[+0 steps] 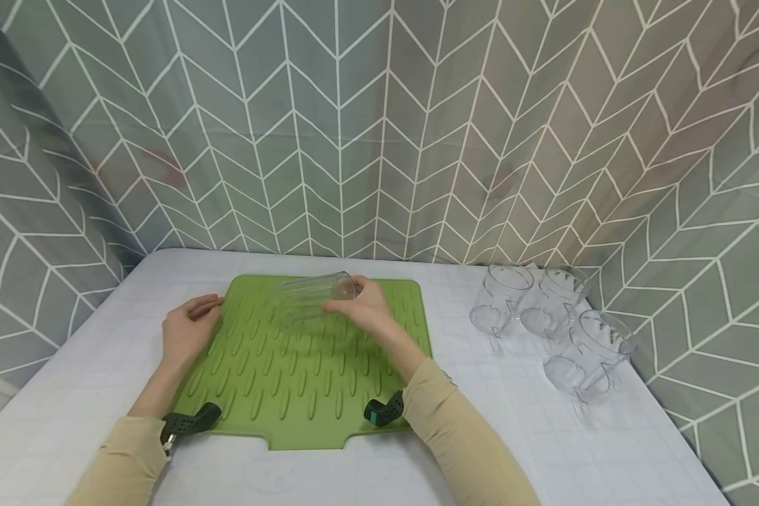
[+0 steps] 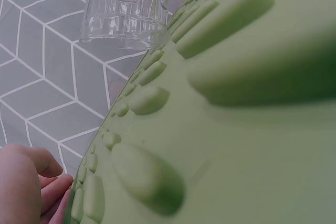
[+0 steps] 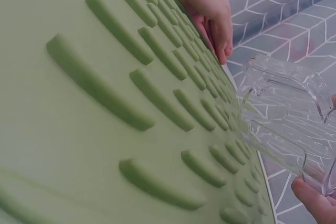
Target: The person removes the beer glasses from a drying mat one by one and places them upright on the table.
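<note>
A clear glass mug (image 1: pixel 313 299), tipped onto its side, is held by my right hand (image 1: pixel 363 306) at its right end, over the far half of a green ridged mat (image 1: pixel 310 379). The right wrist view has the mug (image 3: pixel 281 111) close up, with the right thumb (image 3: pixel 312 200) against it. My left hand (image 1: pixel 191 327) rests at the mat's left edge, its fingers loosely bent and the fingertips right at the border. The left wrist view also places those fingers (image 2: pixel 55 195) along the mat's edge, with the mug (image 2: pixel 126 14) beyond.
Three more clear glass mugs stand upright on the table's right side: one at the back (image 1: pixel 501 299), one beside it (image 1: pixel 553 302), one nearer (image 1: pixel 588 355). White cloth (image 1: pixel 481 422) covers the table. Patterned grey curtain (image 1: pixel 367 140) encloses the back and sides.
</note>
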`<state>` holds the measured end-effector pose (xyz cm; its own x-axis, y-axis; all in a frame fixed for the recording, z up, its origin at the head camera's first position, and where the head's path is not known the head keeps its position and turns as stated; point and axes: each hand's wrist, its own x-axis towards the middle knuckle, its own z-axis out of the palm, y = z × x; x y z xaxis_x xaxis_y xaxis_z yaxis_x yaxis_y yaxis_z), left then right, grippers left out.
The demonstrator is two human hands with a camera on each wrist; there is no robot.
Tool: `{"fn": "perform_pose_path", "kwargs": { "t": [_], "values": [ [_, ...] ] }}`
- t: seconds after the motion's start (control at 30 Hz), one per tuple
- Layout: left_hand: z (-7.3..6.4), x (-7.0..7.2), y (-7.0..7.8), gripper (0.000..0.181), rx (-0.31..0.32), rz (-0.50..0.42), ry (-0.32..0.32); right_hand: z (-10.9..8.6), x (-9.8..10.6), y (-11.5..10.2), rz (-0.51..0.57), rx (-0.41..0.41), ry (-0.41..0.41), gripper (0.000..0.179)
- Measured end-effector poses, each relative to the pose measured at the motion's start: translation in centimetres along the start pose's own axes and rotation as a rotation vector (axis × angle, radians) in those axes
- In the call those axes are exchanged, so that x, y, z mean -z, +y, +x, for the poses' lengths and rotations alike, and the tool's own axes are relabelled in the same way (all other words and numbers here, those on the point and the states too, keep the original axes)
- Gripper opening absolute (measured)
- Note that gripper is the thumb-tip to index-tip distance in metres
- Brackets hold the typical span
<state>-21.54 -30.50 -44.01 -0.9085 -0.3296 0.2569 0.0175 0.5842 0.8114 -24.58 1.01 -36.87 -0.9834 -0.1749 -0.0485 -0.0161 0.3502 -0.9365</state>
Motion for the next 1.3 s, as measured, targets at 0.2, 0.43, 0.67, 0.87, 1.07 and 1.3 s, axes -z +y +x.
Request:
{"fn": "perform_pose_path", "kwargs": {
  "t": [0.2,0.43,0.67,0.87,1.07,1.3],
  "values": [
    [0.0,0.0,-0.2,0.039,-0.005,0.000,-0.007,-0.1,0.4,0.3,0.027,-0.010,-0.029,0.074],
    [0.0,-0.1,-0.3,0.039,-0.005,0.007,-0.006,-0.2,0.8,0.5,0.000,-0.026,-0.042,0.079],
    [0.1,-0.1,-0.3,0.039,0.001,0.007,-0.005,-0.4,1.1,0.6,-0.004,-0.032,-0.059,0.079],
    [0.2,-0.1,-0.4,0.039,0.013,0.008,-0.005,-0.6,1.2,0.7,-0.004,-0.036,-0.063,0.076],
    [0.2,-0.1,-0.3,0.039,0.016,0.008,-0.002,-0.9,1.5,0.8,0.018,-0.048,-0.079,0.080],
    [0.0,0.0,-0.1,0.039,0.004,0.003,-0.006,-1.0,1.8,1.2,0.026,-0.055,-0.083,0.087]
  ]
}}
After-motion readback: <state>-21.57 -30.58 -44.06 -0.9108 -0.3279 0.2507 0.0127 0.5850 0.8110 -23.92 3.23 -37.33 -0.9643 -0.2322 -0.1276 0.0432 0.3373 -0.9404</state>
